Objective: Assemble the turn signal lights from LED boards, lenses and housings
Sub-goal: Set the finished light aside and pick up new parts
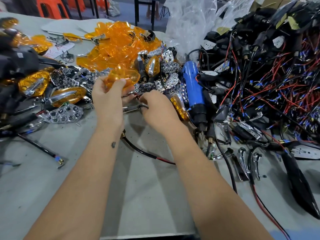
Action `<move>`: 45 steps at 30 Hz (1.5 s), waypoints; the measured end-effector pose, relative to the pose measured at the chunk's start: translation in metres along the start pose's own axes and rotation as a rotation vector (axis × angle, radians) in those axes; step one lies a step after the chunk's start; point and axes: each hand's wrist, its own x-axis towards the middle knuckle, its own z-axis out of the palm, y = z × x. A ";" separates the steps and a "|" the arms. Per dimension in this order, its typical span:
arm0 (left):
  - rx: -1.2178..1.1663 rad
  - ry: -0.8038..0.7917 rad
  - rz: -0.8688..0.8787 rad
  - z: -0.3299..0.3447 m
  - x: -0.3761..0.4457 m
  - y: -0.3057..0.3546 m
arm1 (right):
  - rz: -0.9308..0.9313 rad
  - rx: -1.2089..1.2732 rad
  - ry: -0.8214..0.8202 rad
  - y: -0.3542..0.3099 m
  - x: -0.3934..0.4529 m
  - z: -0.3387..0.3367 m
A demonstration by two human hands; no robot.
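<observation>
Lens (122, 77), amber and clear, sits raised in the left hand (108, 99) above the near edge of the parts heap, just in front of the lens pile (119, 42). The left forearm runs up from the bottom edge of the frame and leans slightly right, its wrist turned so the back of the hand faces the camera. Its thumb lies across the lens's near face and the fingers curl behind it, so the hand grips the lens firmly.

The right forearm comes in from the lower right and angles toward the middle. The right hand (156, 108) is bent down at the wrist, knuckles up, low over the table (78, 179). Its fingers are curled tight round a thin chrome trim (133, 107), which sticks out to the left beneath the left hand. Exactly how the fingertips pinch it is hidden under the hand.

The two hands are close together, almost touching. Reflectors (63, 114) lie to the left, a blue screwdriver (194, 87) lies just right of the right hand, and a tangle of housings (263, 70) with red and black wires fills the right side.
</observation>
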 end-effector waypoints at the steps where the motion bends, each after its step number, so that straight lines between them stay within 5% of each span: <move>1: -0.021 -0.020 -0.019 0.000 0.000 0.000 | 0.001 -0.071 0.002 -0.001 0.004 0.004; 12: 0.117 -0.058 -0.020 0.002 -0.003 -0.002 | 0.060 -0.161 0.105 -0.001 0.006 0.016; 20: -0.070 -0.138 -0.132 0.007 -0.008 -0.001 | 0.220 0.589 0.331 0.003 -0.006 0.005; 28: -0.272 -0.035 -0.226 0.009 -0.006 -0.001 | 0.254 1.108 0.522 0.005 -0.004 -0.009; 35: -0.006 -0.144 -0.145 0.009 -0.008 -0.012 | 0.194 1.382 0.510 0.009 -0.003 -0.015; 45: -0.036 -0.324 -0.247 0.009 -0.010 -0.011 | 0.237 1.390 0.449 0.013 -0.003 -0.013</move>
